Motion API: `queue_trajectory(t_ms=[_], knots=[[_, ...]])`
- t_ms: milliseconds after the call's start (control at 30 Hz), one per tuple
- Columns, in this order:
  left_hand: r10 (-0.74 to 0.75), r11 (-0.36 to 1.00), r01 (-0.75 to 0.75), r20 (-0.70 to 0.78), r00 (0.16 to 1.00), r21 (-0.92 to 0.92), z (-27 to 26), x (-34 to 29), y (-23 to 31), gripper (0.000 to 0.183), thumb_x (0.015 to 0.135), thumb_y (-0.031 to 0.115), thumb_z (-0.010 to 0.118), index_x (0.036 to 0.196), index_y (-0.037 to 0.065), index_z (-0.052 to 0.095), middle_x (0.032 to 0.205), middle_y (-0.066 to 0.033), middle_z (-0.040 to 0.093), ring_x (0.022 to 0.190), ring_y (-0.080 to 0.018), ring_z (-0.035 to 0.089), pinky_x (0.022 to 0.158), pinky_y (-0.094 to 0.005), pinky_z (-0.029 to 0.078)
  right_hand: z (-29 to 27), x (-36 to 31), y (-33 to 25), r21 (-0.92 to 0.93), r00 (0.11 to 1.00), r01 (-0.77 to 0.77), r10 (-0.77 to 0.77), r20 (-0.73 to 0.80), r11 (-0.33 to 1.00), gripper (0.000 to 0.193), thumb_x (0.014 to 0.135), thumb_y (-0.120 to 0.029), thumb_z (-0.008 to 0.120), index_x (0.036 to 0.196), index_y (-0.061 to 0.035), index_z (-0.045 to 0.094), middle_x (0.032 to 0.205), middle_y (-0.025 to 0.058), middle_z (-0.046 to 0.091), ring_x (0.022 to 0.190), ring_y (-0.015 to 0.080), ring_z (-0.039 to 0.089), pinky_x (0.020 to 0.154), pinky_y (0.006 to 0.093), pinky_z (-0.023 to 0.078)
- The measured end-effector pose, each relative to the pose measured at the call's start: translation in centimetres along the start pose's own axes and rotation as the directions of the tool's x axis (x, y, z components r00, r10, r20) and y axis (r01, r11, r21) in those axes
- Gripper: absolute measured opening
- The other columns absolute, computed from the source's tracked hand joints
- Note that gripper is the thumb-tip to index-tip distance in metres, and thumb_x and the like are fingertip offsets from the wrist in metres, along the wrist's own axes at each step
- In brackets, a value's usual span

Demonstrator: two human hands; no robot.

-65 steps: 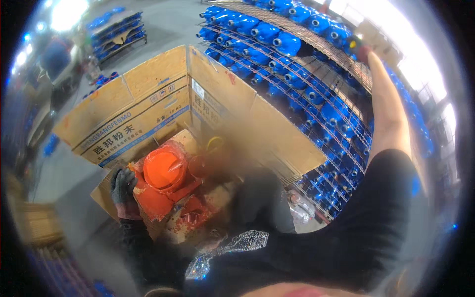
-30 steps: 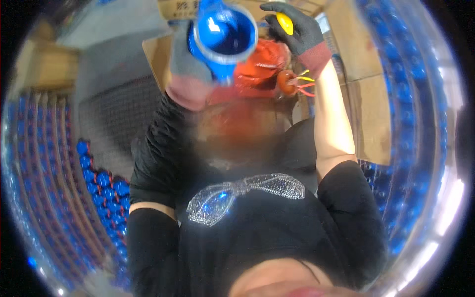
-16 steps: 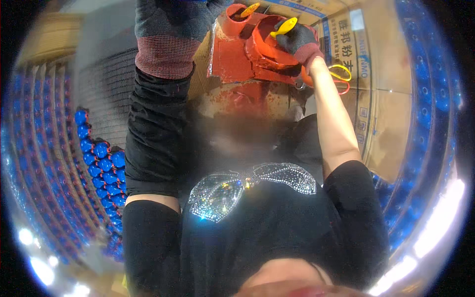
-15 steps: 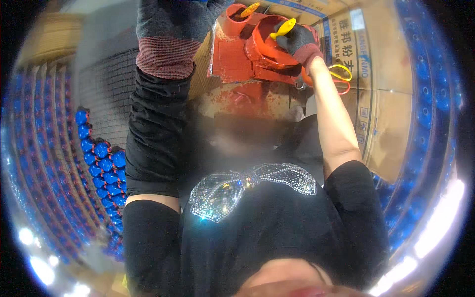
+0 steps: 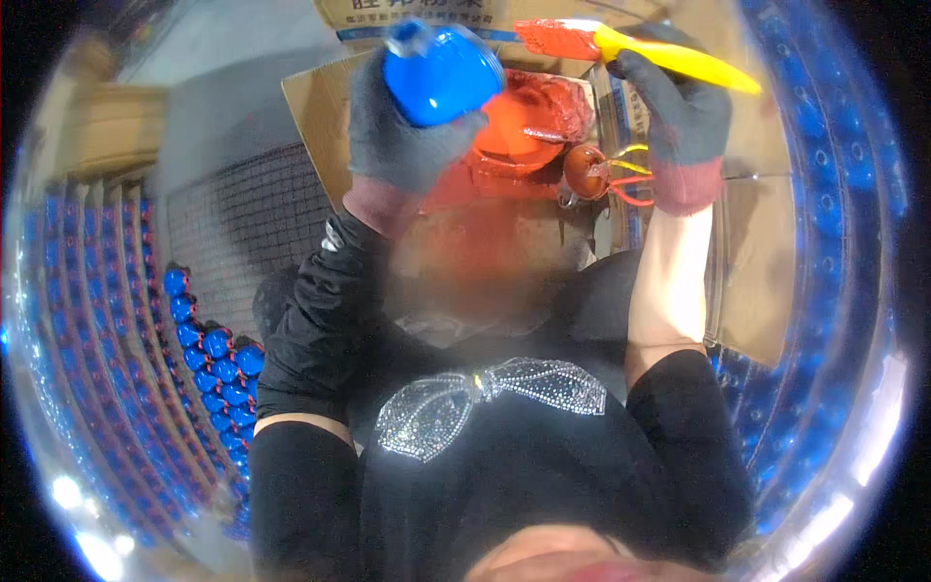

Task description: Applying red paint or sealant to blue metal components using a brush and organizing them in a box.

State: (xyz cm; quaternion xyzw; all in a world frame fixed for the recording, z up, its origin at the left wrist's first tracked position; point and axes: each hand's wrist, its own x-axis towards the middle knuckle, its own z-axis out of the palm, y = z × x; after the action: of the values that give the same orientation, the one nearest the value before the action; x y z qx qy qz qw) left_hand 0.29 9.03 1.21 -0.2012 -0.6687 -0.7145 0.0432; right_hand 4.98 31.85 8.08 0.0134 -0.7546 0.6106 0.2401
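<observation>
1. Your gloved left hand is closed round the blue round part, raised above the red paint tub.
2. Your right hand grips the yellow-handled brush, its bristles red.
3. Painting looks in hand; next, steady the part and bring the bristles onto it.

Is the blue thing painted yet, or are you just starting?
Rows of blue parts stand at the left. The left hand holds one blue part; the right hand holds a yellow brush loaded with red paint. No red shows on it yet.
</observation>
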Motion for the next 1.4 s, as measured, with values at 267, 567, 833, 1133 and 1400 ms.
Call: queue_trajectory(t_ms=[267,567,833,1133,1400], knots=[[0.403,0.618,-0.51,0.315,0.859,0.598,0.9,-0.8,-0.4,0.078,0.055,0.015,0.083,0.125,0.009,0.049,0.127,-0.0184,0.05,0.118,-0.0391,0.048,0.099,-0.0461,0.043,-0.7,-1.0,-1.0,-0.259,0.998,0.028,-0.04,-0.042,0.965,0.03,0.082,0.003,0.068,0.111,0.0051,0.061,0.1,0.0125,0.067,0.087,0.0173,0.065,0.079,0.0277,0.053],[0.382,0.607,-0.481,0.299,0.874,0.633,1.4,-0.1,-0.5,0.078,0.056,0.015,0.082,0.126,0.01,0.049,0.127,-0.018,0.05,0.119,-0.0379,0.048,0.101,-0.0457,0.042,-0.6,-1.3,-0.9,-0.218,0.996,0.088,-0.093,-0.015,0.972,0.03,0.081,0.002,0.07,0.11,0.0035,0.062,0.1,0.0104,0.067,0.087,0.0149,0.064,0.078,0.0261,0.052],[-0.214,0.977,0.214,-0.004,0.977,0.012,0.6,0.3,-0.5,0.069,0.068,0.017,0.081,0.126,0.008,0.046,0.125,-0.0124,0.053,0.111,-0.0312,0.056,0.087,-0.0464,0.05,1.2,-2.3,-2.8,-0.152,0.994,0.094,-0.084,0.074,0.984,0.03,0.079,0.006,0.07,0.107,0.0017,0.061,0.1,0.01,0.066,0.09,0.0145,0.063,0.079,0.0253,0.052],[-0.325,0.788,0.383,0.203,0.924,-0.483,-1.3,-0.9,0.7,0.063,0.078,0.022,0.074,0.13,0.009,0.041,0.12,-0.0088,0.058,0.107,-0.0204,0.059,0.086,-0.0376,0.051,1.0,-1.6,-0.3,-0.01,0.935,0.313,-0.306,0.178,0.95,0.026,0.076,0.012,0.065,0.098,-0.0017,0.058,0.101,0.018,0.063,0.089,0.0245,0.063,0.078,0.0328,0.051],[-0.465,-0.142,0.484,0.49,0.737,-0.863,-0.4,-1.1,2.0,0.076,0.087,0.066,0.044,0.132,0.005,0.042,0.104,-0.0279,0.059,0.071,-0.0339,0.063,0.05,-0.0308,0.053,0.6,-1.0,4.0,0.468,0.942,0.139,-0.262,0.21,0.873,0.022,0.077,-0.002,0.067,0.096,-0.0084,0.057,0.097,0.0125,0.059,0.105,0.032,0.055,0.092,0.044,0.044]])
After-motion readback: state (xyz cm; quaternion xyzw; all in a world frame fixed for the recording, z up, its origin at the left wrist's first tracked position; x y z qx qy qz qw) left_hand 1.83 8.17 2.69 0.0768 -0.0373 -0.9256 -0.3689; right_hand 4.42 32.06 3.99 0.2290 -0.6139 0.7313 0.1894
